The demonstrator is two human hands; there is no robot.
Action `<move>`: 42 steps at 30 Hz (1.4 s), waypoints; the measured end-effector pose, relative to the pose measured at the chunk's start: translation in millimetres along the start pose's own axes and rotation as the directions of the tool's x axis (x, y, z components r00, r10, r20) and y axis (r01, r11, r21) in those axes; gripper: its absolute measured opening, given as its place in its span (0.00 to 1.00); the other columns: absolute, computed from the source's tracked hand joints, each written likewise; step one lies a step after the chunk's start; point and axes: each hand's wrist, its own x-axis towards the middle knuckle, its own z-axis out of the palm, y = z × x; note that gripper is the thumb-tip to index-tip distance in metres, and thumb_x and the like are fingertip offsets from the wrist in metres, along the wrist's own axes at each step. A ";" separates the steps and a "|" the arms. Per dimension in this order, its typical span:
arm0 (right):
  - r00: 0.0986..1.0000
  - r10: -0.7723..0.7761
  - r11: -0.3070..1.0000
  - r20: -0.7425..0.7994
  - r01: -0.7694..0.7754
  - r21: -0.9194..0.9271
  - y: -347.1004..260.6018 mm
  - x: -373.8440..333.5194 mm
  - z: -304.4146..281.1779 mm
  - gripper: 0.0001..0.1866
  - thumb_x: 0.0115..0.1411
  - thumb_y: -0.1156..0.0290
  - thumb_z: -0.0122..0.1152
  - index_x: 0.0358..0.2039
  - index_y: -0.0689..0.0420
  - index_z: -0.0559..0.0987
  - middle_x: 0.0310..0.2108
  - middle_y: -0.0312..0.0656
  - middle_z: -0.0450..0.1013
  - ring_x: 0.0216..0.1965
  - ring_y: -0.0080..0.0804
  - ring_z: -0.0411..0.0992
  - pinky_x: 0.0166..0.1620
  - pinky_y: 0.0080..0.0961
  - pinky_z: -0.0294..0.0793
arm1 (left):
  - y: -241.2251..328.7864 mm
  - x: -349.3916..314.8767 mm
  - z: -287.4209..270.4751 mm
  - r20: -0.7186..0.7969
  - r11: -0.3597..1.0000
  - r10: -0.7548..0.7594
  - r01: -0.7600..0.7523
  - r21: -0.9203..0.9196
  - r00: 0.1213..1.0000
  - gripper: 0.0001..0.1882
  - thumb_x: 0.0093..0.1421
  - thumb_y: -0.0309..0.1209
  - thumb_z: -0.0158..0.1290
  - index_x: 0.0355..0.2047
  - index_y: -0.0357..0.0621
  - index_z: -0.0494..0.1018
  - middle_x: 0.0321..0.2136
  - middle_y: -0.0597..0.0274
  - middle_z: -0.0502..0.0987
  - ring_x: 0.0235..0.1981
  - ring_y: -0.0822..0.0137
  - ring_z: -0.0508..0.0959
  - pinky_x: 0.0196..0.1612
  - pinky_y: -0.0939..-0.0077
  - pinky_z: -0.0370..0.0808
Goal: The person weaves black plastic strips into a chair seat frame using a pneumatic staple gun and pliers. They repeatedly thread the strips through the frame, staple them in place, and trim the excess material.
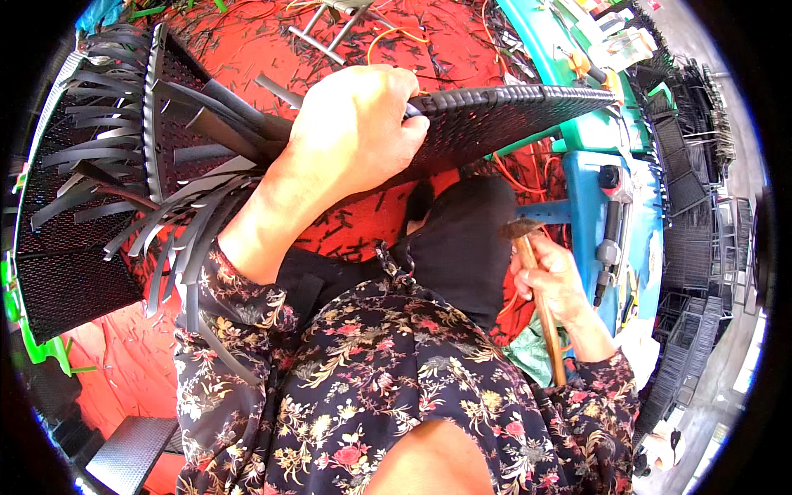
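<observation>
My left hand (355, 124) is closed, its fingers curled over the upper edge of a black woven panel (487, 124). The panel is tilted and reaches away to the right. Loose flat black strips (219, 198) fan out beside my left forearm, and another woven section with a wrapped edge (153, 107) stands farther left. Lower on the right, my right hand (551, 276) grips the wooden handle of a hammer (544, 330). The dark hammer head (521, 228) points up and lies apart from the panel, near my knee.
A power tool (611, 219) lies on a blue surface (583, 186) to the right, beside a turquoise table (528, 33) holding clutter. Black woven pieces (689, 239) are stacked beyond. Strip scraps and orange cords (396, 33) litter the red floor covering (239, 49). A folding stool (330, 33) stands ahead.
</observation>
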 end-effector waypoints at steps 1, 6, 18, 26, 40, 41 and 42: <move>0.999 -0.053 0.989 0.009 0.054 -0.138 -11.0 1.6 3.0 0.15 0.55 0.75 0.57 0.44 0.60 0.70 0.28 0.35 0.68 0.24 0.21 0.67 0.26 0.20 0.68 | 0.8 -0.1 -0.2 -0.002 1.000 -0.011 0.011 -0.002 1.000 0.12 0.46 0.31 0.60 0.29 0.38 0.74 0.26 0.51 0.76 0.31 0.50 0.77 0.36 0.63 0.73; 0.750 -0.642 0.433 0.160 0.527 -0.731 -81.5 24.7 35.4 0.14 0.56 0.79 0.56 0.44 0.66 0.73 0.32 0.48 0.71 0.33 0.38 0.74 0.37 0.26 0.71 | 1.3 0.9 -3.1 -0.003 0.999 -0.039 0.039 0.004 0.999 0.13 0.45 0.31 0.60 0.30 0.38 0.74 0.27 0.50 0.76 0.31 0.50 0.77 0.36 0.63 0.74; 0.410 -0.851 -0.068 0.330 0.536 -0.842 -125.1 60.4 64.6 0.18 0.54 0.83 0.53 0.47 0.60 0.72 0.31 0.48 0.71 0.32 0.50 0.73 0.34 0.36 0.74 | 9.0 6.6 -3.2 -0.016 0.996 -0.076 0.076 -0.041 0.997 0.30 0.42 0.30 0.63 0.46 0.38 0.65 0.27 0.51 0.76 0.31 0.50 0.78 0.37 0.63 0.74; 0.512 -0.795 -0.028 0.324 0.504 -0.863 -129.8 57.0 67.9 0.14 0.56 0.80 0.49 0.45 0.61 0.72 0.34 0.52 0.72 0.36 0.53 0.72 0.36 0.36 0.74 | 9.4 3.6 -2.7 -0.024 0.996 -0.072 0.071 -0.052 0.997 0.31 0.41 0.30 0.63 0.46 0.38 0.66 0.28 0.51 0.76 0.33 0.51 0.78 0.37 0.64 0.74; 0.532 -0.594 0.797 -0.604 0.283 -0.534 57.9 -42.3 -77.6 0.18 0.60 0.77 0.54 0.51 0.61 0.70 0.29 0.33 0.70 0.24 0.16 0.66 0.27 0.15 0.67 | 0.5 -1.2 -3.4 0.117 0.970 -0.189 0.204 -0.130 0.975 0.29 0.44 0.24 0.59 0.50 0.41 0.68 0.27 0.59 0.76 0.28 0.70 0.76 0.36 0.76 0.72; 0.477 -0.538 0.841 -0.695 0.251 -0.480 70.3 -55.3 -84.4 0.17 0.60 0.77 0.54 0.51 0.61 0.70 0.29 0.33 0.71 0.24 0.17 0.66 0.27 0.15 0.68 | -4.2 -1.4 -3.8 0.143 0.963 -0.212 0.232 -0.137 0.967 0.29 0.44 0.23 0.59 0.50 0.39 0.67 0.26 0.60 0.75 0.28 0.71 0.75 0.35 0.77 0.72; 0.428 -0.535 0.837 -0.728 0.149 -0.527 72.4 -67.6 -88.0 0.16 0.60 0.76 0.55 0.50 0.58 0.72 0.30 0.33 0.72 0.24 0.17 0.67 0.27 0.17 0.68 | -10.4 -3.4 -4.5 0.149 0.962 -0.205 0.227 -0.152 0.967 0.29 0.45 0.23 0.58 0.50 0.39 0.67 0.26 0.61 0.75 0.27 0.71 0.75 0.35 0.78 0.72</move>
